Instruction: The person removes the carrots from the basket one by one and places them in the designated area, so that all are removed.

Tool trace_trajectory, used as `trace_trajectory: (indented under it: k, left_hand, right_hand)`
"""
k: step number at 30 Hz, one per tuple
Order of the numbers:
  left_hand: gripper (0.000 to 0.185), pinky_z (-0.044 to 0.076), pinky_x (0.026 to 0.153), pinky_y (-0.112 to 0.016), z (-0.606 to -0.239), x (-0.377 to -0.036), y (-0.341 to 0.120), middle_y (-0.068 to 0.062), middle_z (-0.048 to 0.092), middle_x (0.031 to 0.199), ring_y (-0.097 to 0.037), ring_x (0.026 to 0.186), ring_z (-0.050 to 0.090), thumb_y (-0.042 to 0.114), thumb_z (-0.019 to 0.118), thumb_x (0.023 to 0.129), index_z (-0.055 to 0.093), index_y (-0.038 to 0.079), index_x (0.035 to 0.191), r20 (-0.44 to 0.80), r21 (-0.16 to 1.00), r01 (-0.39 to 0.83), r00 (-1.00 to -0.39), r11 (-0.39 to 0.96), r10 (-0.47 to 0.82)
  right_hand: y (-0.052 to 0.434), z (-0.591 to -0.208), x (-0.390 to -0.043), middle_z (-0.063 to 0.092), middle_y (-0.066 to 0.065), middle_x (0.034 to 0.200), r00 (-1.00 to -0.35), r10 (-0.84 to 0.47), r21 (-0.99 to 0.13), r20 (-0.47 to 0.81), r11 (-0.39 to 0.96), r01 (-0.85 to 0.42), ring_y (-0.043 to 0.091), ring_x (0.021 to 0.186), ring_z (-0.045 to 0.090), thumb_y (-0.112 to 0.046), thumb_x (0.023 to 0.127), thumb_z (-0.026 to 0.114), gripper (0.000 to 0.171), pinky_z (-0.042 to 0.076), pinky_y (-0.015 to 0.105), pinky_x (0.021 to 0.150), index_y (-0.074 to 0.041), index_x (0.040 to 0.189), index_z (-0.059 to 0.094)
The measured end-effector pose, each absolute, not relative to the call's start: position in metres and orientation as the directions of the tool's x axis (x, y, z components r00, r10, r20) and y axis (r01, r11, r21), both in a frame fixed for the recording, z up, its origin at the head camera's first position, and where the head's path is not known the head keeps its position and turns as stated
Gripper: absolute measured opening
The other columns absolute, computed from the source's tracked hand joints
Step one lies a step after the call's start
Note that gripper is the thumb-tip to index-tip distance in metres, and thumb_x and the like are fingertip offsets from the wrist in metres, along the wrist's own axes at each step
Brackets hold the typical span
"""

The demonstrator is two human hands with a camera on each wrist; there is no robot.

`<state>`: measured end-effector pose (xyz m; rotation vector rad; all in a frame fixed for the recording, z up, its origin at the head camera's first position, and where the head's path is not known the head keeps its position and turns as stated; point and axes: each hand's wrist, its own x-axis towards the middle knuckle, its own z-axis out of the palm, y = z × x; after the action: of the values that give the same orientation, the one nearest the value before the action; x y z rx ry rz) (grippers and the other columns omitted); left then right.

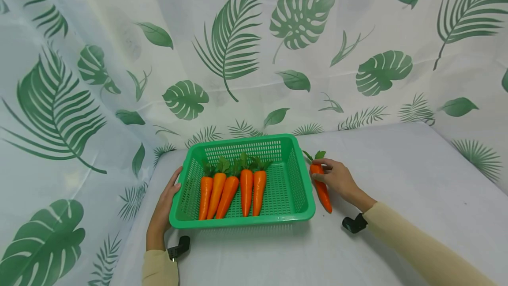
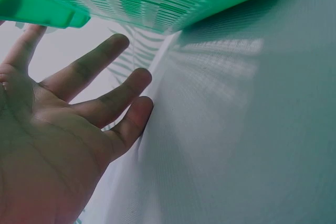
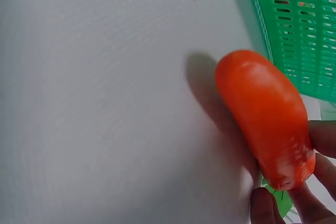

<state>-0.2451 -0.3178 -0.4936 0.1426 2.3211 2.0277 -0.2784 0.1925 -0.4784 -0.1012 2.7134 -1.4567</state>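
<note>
The right hand (image 1: 337,180) pinches the loose carrot (image 1: 321,186) on the desk (image 1: 397,197) right of the basket (image 1: 295,171); the left hand (image 1: 166,204), fingers straight, steadies the basket's left wall. Next, it seems: lift over the rim.

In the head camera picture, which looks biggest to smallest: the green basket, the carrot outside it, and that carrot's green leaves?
1. Green basket
2. Carrot outside it, held by the right hand
3. Its green leaves

The differences are plain, so nearness hardly matters.

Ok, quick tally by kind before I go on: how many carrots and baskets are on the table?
Carrots in the green basket: 5
Carrots outside it, held by the right hand: 1
Baskets: 1, with the left hand at its side
Total: 7 things
</note>
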Motion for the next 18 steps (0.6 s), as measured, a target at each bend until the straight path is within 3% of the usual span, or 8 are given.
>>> trace_trajectory:
  k: [8,18]
  left_hand:
    - [0.059,0.047,0.097,-0.027,-0.4935,-0.2449,-0.3179,-0.005,0.019,0.174,-0.032,0.139,0.036,0.039,0.034,0.118,0.018,0.028,0.174,0.018,0.99,0.033,-0.994,0.137,0.108]
    - [0.058,0.048,0.097,-0.03,-0.4931,-0.2449,-0.3171,-0.005,0.02,0.173,-0.032,0.136,0.038,0.039,0.033,0.118,0.02,0.029,0.174,0.016,0.99,0.03,-0.995,0.141,0.103]
  right_hand:
    - [0.1953,-0.4773,-0.277,0.055,0.037,0.143,-0.995,-0.098,-0.829,-0.028,0.558,-0.031,0.053,0.13,0.055,-0.014,0.102,0.072,0.052,0.05,0.062,0.102,0.005,0.149,0.057]
    - [0.1998,-0.4752,-0.2784,0.036,0.033,0.162,-0.995,-0.096,-0.83,-0.029,0.557,-0.03,0.058,0.145,0.036,-0.021,0.103,0.068,0.065,0.036,0.072,0.11,0.001,0.16,0.045]
